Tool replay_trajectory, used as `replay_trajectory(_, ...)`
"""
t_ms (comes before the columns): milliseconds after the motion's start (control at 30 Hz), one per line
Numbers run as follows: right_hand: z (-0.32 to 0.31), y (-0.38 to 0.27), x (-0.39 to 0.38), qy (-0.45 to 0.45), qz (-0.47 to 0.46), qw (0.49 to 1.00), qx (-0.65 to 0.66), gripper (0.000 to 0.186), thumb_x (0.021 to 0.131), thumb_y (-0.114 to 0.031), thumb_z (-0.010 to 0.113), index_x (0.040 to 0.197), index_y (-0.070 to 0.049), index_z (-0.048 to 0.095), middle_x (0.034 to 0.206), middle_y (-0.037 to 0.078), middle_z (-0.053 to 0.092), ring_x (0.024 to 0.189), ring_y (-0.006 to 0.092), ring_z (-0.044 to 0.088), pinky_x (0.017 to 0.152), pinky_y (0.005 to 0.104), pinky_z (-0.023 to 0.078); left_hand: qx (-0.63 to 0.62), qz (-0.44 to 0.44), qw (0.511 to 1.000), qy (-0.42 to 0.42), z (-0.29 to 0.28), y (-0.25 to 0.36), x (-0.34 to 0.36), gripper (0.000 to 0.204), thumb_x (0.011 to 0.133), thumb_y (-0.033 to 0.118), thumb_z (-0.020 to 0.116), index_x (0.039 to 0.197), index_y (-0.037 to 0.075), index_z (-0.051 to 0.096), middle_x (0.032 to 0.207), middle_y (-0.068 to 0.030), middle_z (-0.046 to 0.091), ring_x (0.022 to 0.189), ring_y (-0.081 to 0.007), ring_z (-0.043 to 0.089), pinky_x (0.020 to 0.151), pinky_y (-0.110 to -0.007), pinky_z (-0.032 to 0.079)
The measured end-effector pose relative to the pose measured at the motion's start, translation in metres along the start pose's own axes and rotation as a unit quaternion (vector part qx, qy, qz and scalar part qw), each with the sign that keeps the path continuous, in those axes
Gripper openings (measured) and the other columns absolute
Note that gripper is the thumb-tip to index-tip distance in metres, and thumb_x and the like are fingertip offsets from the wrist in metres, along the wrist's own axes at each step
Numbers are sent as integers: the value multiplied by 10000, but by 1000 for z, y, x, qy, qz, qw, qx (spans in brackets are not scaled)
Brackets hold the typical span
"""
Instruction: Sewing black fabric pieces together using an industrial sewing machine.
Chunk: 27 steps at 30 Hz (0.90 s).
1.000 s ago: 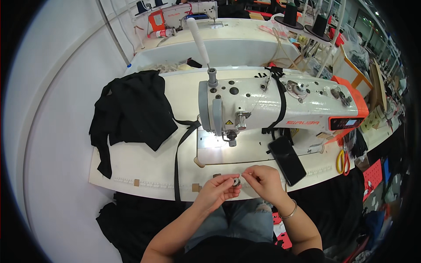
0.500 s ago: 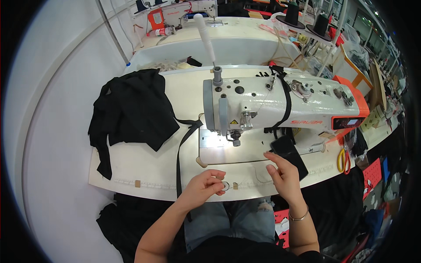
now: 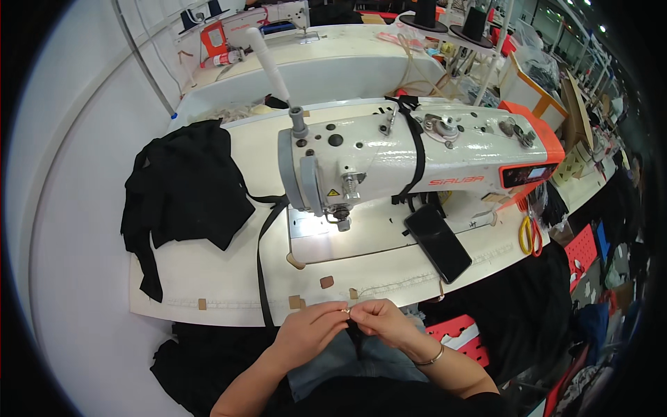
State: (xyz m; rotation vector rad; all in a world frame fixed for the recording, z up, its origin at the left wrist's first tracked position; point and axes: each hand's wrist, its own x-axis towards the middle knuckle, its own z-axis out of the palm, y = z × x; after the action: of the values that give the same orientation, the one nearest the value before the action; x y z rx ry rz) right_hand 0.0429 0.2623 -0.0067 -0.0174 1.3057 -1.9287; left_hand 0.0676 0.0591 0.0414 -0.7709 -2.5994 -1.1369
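Note:
My left hand [image 3: 309, 332] and my right hand [image 3: 381, 321] meet at the table's front edge, fingertips closed around a small metal piece [image 3: 347, 311], mostly hidden. A fine thread runs from near them over the tabletop toward the right. Beyond my hands stands a white and orange sewing machine [image 3: 438, 156] with its lamp lit. A black phone [image 3: 436, 240] lies at its front right, and black fabric [image 3: 184, 182] with a long strap [image 3: 265, 263] lies to the left.
Scissors [image 3: 529, 234] with yellow and red handles lie at the table's right. Behind are another machine [image 3: 267, 19] on its table and thread cones [image 3: 474, 31]. A white wall [image 3: 73, 181] runs along the left; black cloth [image 3: 511, 292] and red perforated pieces sit below the table.
My hands were apart half a second ago, the left on a small round metal piece, the right open; they have moved down and together and are now closed. The view has shifted.

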Motion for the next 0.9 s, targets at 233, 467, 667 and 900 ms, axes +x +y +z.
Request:
replay_trajectory(233, 12, -7, -23, 111, -206, 886, -400, 226, 958, -262, 618, 999, -47, 672, 686, 89, 633, 598, 173, 594, 542, 318, 448, -154, -213, 964, -26, 19, 9, -10, 317, 772, 92, 773, 1061, 64, 648, 1007, -73, 690, 847, -251, 692, 741, -306, 556)
replay_trajectory(467, 10, -26, -42, 54, -157, 773, -612, 210, 949, -285, 576, 984, -83, 622, 752, 130, 658, 691, 355, 644, 580, 450, 495, -60, -111, 980, -153, 14, 13, -7, 292, 837, 186, 734, 1096, 88, 644, 980, -101, 685, 846, -251, 686, 734, -312, 556)
replay_trajectory(667, 17, -33, -35, 22, -236, 817, -526, 182, 921, -249, 629, 1011, -92, 652, 748, 122, 658, 685, 335, 639, 589, 415, 499, -39, 47, 996, -62, 0, 8, -11, 198, 851, 163, 706, 1030, 85, 670, 985, -99, 691, 865, -240, 678, 710, -334, 564)
replay_trajectory(900, 19, -44, -24, 26, -230, 818, -527, 229, 906, -176, 653, 1112, -92, 705, 719, 85, 673, 626, 224, 667, 602, 308, 519, 94, -212, 781, 580, -132, -29, -117, 145, 986, 60, 518, 1108, -6, 560, 1044, -90, 589, 904, -138, 547, 797, -283, 491)
